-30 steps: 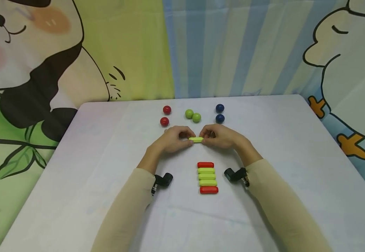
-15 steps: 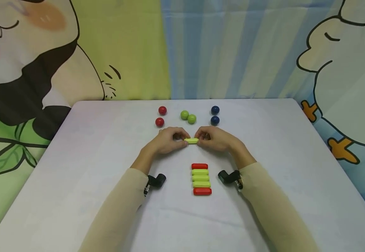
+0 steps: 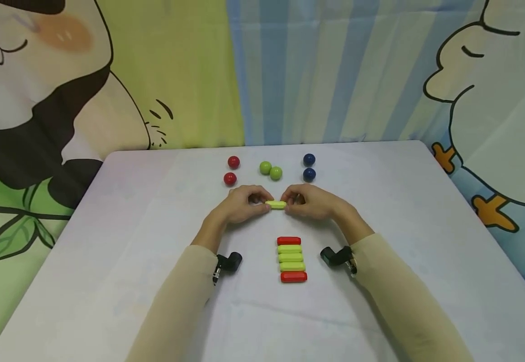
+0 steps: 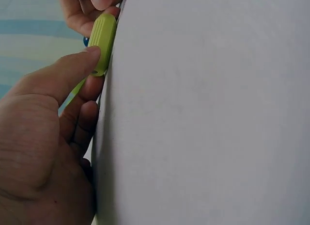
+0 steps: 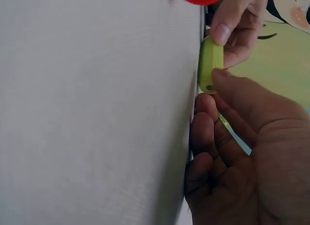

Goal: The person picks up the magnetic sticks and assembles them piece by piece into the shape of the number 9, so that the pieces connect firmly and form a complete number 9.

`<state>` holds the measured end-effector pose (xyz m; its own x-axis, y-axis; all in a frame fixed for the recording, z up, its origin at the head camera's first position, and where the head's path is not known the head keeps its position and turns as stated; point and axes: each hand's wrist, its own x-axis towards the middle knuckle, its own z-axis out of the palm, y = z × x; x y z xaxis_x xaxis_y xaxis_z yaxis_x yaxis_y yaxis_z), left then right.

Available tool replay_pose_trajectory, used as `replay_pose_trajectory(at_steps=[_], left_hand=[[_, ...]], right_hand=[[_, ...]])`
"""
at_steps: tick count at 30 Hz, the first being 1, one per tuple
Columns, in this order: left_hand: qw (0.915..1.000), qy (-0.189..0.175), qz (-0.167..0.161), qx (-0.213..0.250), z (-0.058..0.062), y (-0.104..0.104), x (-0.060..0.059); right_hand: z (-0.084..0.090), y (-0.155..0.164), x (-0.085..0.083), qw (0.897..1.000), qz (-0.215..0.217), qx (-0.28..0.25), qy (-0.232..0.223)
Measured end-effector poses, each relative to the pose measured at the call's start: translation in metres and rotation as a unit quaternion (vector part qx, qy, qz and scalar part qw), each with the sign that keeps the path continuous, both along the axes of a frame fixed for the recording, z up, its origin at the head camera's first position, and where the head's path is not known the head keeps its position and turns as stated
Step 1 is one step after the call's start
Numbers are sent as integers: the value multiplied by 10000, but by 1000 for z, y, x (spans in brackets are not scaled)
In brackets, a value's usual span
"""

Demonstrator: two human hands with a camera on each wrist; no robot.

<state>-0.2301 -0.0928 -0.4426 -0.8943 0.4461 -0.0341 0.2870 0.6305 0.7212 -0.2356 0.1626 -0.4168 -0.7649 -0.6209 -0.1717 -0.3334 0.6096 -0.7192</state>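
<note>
Between my two hands lies a small yellow-green ridged bar (image 3: 276, 205), low over the white table. My left hand (image 3: 246, 203) pinches its left end between thumb and fingers. The other end is pinched by my right hand (image 3: 310, 202). In the left wrist view the left thumb presses on the ridged bar (image 4: 102, 43); a hole shows at its near end. The right wrist view shows the bar (image 5: 210, 65) with both thumbs on it. Nearer to me is a column of bars: a red bar (image 3: 288, 241), several yellow-green bars (image 3: 290, 257) and another red bar (image 3: 293, 277).
Behind my hands are two red balls (image 3: 232, 170), two green balls (image 3: 270, 170) that sit side by side, and two dark blue balls (image 3: 309, 167). The white table (image 3: 108, 261) ends at a printed curtain (image 3: 289, 75) at the back.
The head view has shifted slightly. Both hands keep their pinch on the yellow-green bar, and the balls and the column of bars stay in place.
</note>
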Motion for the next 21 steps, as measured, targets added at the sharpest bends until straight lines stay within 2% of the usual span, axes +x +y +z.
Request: replay_pose_trajectory(at_steps=[5, 11, 17, 21], left_hand=[[9999, -104, 132, -30, 0, 2, 1], [9999, -85, 66, -77, -2, 6, 0], [9997, -215, 64, -21, 0, 3, -1], [9996, -252, 78, 103, 0, 0, -1]], right_hand=[[1, 3, 3, 9997, -175, 74, 141], [12, 12, 3, 9991, -206, 295, 212], [32, 11, 5, 9945, 17, 94, 1043], [44, 10, 2, 9886, -43, -39, 1502]])
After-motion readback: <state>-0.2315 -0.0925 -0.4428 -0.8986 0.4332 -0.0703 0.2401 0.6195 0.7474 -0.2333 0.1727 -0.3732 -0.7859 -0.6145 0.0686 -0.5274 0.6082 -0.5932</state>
